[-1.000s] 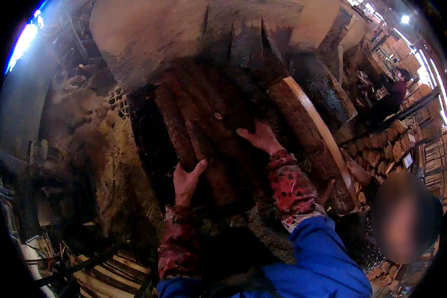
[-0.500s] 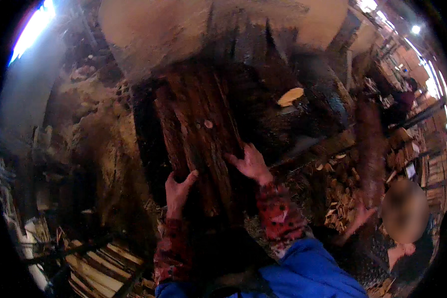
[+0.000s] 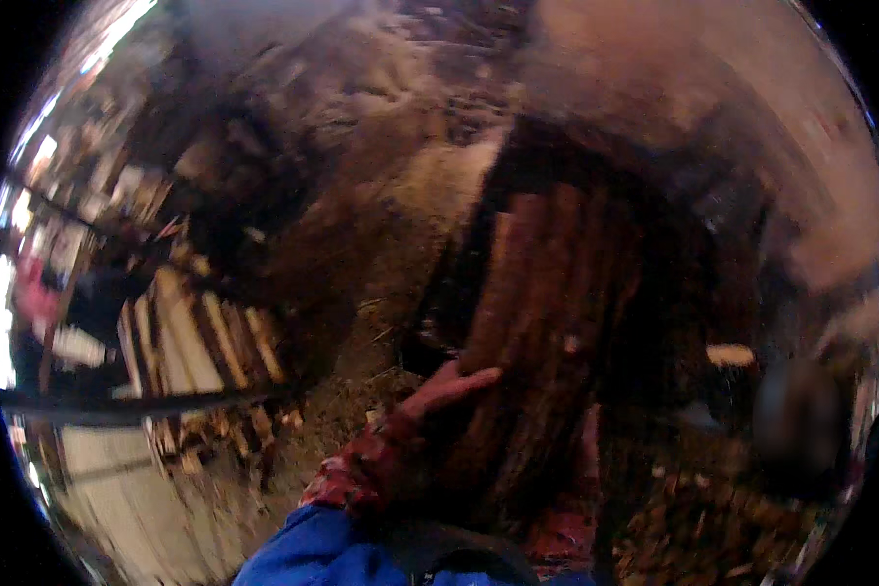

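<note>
A thick, dark reddish-brown log (image 3: 547,322) with rough, ridged bark stands tilted in front of me, its near end close to my body. My left hand (image 3: 449,388) grips its left side, the thumb laid over the bark and the other fingers mostly hidden at the edge. On the log's right side, my right sleeve (image 3: 562,532), red and patterned, comes up from below. The log and shadow hide the fingers of my right hand. Behind the log's far end is a dark hollow beside a pale, rough wall (image 3: 654,68).
A stack of split wood (image 3: 200,337) stands at left behind a dark bar (image 3: 137,405). Wood pieces (image 3: 723,532) are heaped at lower right, below a pale cut log end (image 3: 731,355). A person in pink (image 3: 37,288) is at far left.
My view has swung left, so the log now appears farther right and nearer my body. My left hand has moved along its left side; my right hand has gone out of sight.
</note>
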Available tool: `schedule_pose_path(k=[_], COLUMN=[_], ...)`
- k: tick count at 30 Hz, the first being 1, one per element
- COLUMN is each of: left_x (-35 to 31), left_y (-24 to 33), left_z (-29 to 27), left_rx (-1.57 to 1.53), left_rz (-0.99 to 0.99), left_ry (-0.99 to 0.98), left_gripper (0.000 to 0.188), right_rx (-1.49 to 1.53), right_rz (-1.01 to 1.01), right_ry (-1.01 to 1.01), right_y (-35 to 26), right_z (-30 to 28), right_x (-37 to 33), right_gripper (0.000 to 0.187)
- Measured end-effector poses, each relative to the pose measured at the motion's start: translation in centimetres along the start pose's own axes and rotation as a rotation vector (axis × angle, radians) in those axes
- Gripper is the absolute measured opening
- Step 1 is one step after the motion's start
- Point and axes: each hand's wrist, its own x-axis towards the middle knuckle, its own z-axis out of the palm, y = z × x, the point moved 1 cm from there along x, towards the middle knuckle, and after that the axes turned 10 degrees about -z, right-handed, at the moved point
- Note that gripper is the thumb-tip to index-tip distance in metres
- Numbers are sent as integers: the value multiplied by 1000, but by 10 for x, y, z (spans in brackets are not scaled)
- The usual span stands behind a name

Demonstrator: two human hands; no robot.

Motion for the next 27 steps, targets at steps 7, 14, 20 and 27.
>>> schedule_pose_path(k=[7,14,20,27], left_x=[-83,-55,-85,-122], left_y=[25,33,15,-15], left_z=[93,65,53,11], left_rx=[-340,-196,-113,-319], left_rz=[47,179,178,301], left_ry=[-326,-339,-201,-113], left_gripper=[66,79,92,93], right_rx=[26,-42,-47,-57], right_rz=[103,208,260,305], right_ry=[-33,-76,-117,-240], right_y=[-55,-66,-67,-57], right_z=[-44,-13,6,64], right_x=[-54,-43,-59,-49], right_gripper=[71,67,63,59])
